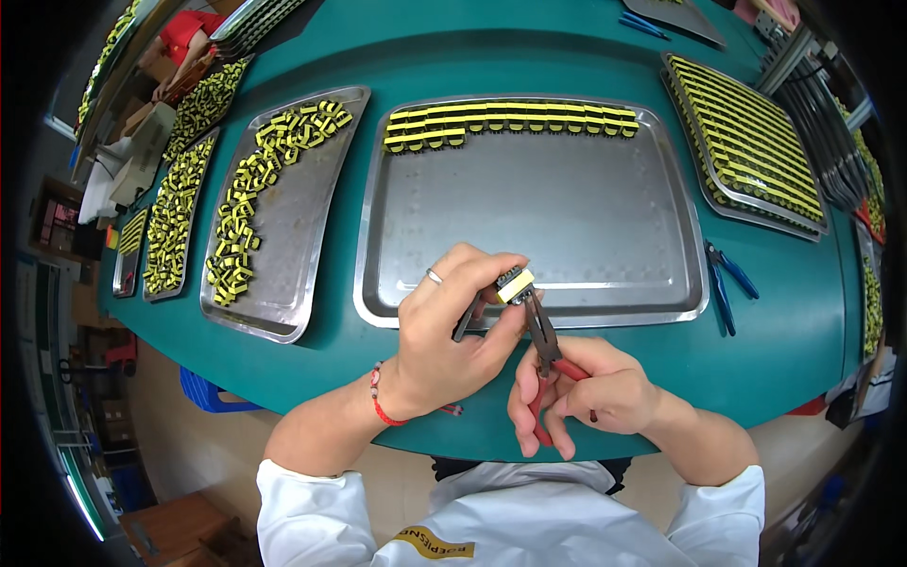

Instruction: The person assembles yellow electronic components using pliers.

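My left hand [452, 326] pinches a small transformer [516, 285], wrapped in yellow tape with black ends and pins, between thumb and fingertips. Something dark and flat [466, 319] also shows between its fingers; I cannot make out its kind. Red-handled long-nose pliers [543, 340] are in my right hand [595, 387], fingers around the handles. Their narrow tips touch or nearly touch the transformer's lower edge. Both hands are over the near rim of a large metal tray [529, 208]. Along its far side, similar transformers [510, 115] stand in neat rows.
Left of the large tray, another metal tray [293, 217] holds loose, jumbled transformers [248, 189]; more filled trays lie beyond. At right are stacked trays with packed rows [751, 137] and blue-handled cutters [726, 283] on the green table [605, 354]. A person in red [184, 38] sits far left.
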Available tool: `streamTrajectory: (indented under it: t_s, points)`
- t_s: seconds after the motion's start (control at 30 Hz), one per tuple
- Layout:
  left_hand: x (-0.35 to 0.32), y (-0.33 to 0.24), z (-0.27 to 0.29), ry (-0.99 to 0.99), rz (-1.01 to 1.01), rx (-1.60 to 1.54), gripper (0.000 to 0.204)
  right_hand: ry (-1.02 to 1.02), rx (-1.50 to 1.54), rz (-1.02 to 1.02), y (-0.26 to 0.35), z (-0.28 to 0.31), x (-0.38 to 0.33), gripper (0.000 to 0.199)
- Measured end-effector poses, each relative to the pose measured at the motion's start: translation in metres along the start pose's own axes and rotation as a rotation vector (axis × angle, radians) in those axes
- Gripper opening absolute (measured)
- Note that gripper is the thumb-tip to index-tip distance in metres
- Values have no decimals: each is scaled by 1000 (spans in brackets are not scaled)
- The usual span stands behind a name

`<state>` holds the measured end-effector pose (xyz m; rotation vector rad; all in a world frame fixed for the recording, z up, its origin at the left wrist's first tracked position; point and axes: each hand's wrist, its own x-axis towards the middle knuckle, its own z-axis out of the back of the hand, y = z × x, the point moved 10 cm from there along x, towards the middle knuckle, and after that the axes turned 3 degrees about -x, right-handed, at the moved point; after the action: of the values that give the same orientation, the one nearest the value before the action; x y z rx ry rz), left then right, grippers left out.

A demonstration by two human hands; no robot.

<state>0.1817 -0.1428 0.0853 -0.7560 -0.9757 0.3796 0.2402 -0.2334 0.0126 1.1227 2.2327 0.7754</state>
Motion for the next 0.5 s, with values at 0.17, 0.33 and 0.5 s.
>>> streamTrajectory:
  t_s: [0.17, 0.33, 0.5]
  points:
    - [-2, 3, 1, -16, 18, -5, 35, 18, 20, 9, 0, 0, -1, 40]
    - [-2, -3, -6, 38, -45, 12, 37, -81, -20, 10, 0, 8, -2, 33]
    - [-2, -8, -9, 105, -98, -41, 40, -108, -60, -76, -4, 5, -7, 23]
